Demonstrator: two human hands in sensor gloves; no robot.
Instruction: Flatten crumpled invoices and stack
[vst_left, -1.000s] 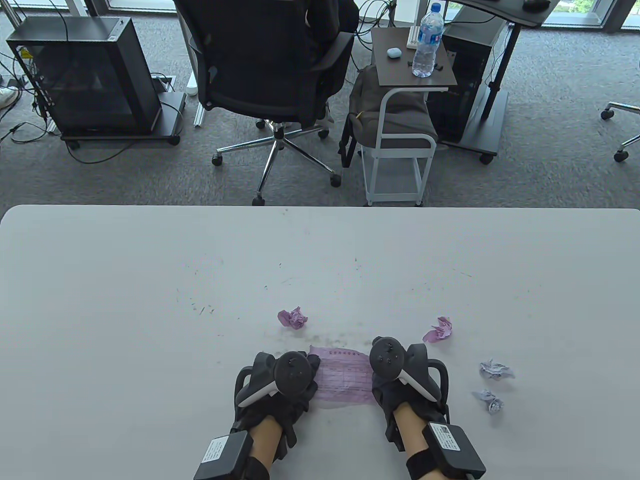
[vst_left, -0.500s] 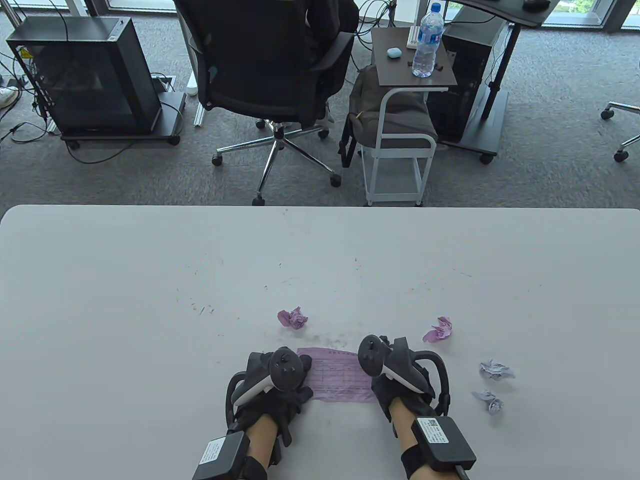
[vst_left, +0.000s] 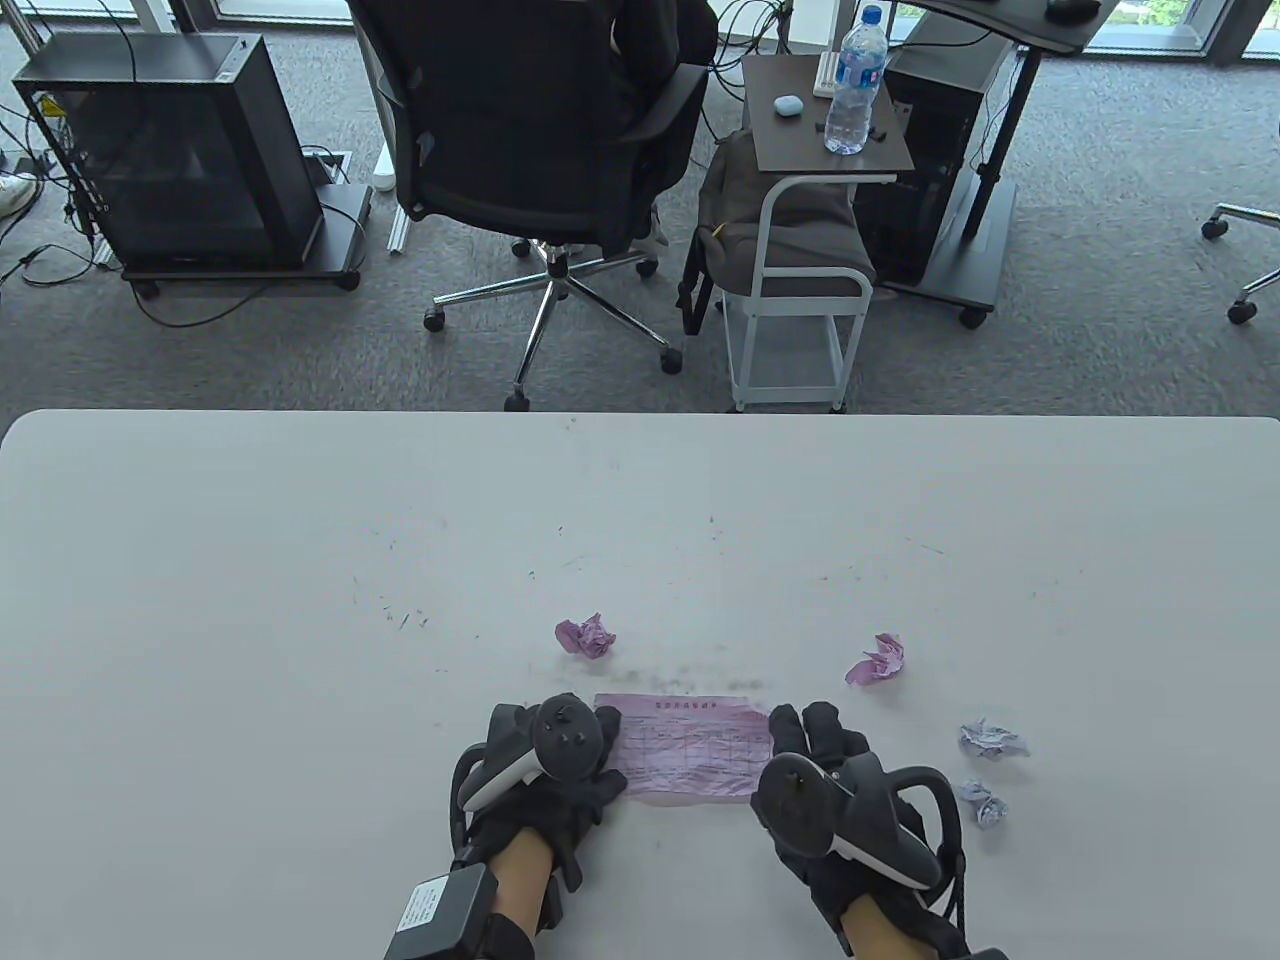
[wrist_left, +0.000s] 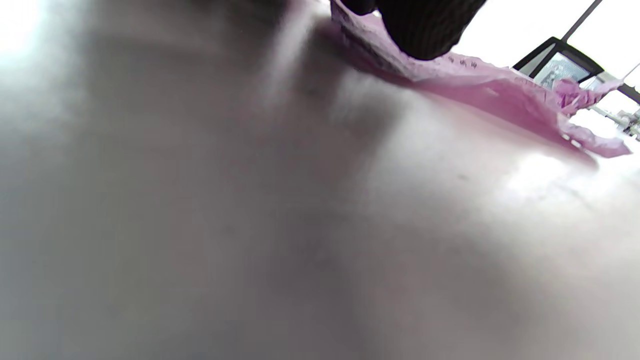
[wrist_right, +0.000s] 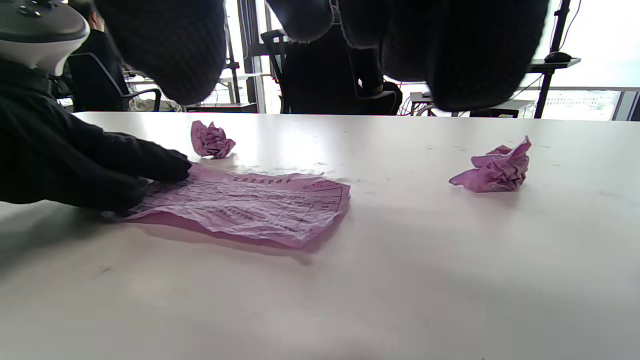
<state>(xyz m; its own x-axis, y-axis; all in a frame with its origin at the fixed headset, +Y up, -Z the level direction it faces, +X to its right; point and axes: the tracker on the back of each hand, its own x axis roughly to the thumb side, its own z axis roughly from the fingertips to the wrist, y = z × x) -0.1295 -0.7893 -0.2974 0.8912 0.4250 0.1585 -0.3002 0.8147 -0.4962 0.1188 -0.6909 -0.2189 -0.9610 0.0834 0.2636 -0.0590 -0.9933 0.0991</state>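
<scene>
One invoice (vst_left: 690, 745) lay half-flat; left hand (vst_left: 545, 770) pressed its edge with straight fingers, right hand (vst_left: 830, 790) hovered relaxed. We judged firm outward strokes best.

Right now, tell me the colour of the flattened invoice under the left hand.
Pink-purple with dark printed lines and text; the flattened invoice shows best in the right wrist view.

pink invoice (vst_left: 690, 748) creased, flat on table
</scene>
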